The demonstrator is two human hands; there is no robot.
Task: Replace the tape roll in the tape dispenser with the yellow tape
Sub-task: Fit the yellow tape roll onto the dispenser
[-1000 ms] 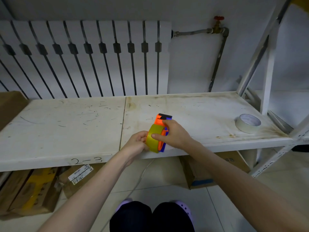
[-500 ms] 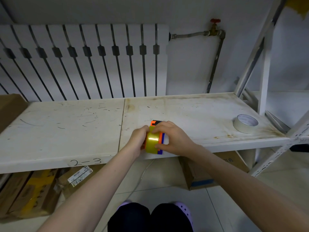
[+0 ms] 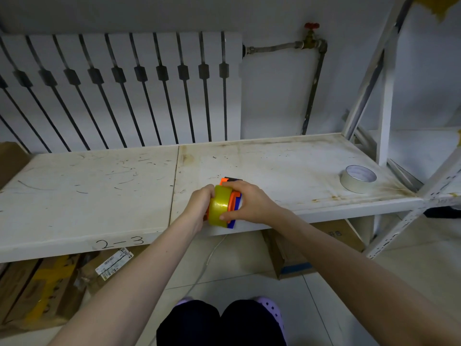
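Note:
The yellow tape roll (image 3: 219, 205) sits in the orange and blue tape dispenser (image 3: 235, 199), held over the front edge of the white shelf (image 3: 287, 168). My left hand (image 3: 199, 204) presses against the roll's left side. From the right, my right hand (image 3: 249, 202) wraps the dispenser, thumb on the roll's lower edge and fingers over its top. The dispenser's black and orange head pokes out behind my right fingers. A whitish tape roll (image 3: 358, 178) lies flat at the shelf's right end.
A white radiator (image 3: 119, 91) and a pipe with a red valve (image 3: 311, 27) stand behind the shelf. Shelf posts (image 3: 384, 101) rise at the right. Cardboard boxes (image 3: 40, 288) lie under the shelf. My knees and purple shoes are at the bottom.
Both hands brought the dispenser down and closer to the shelf's front edge. My right hand shifted from the side to wrapping over the top, and the roll now faces me edge-on.

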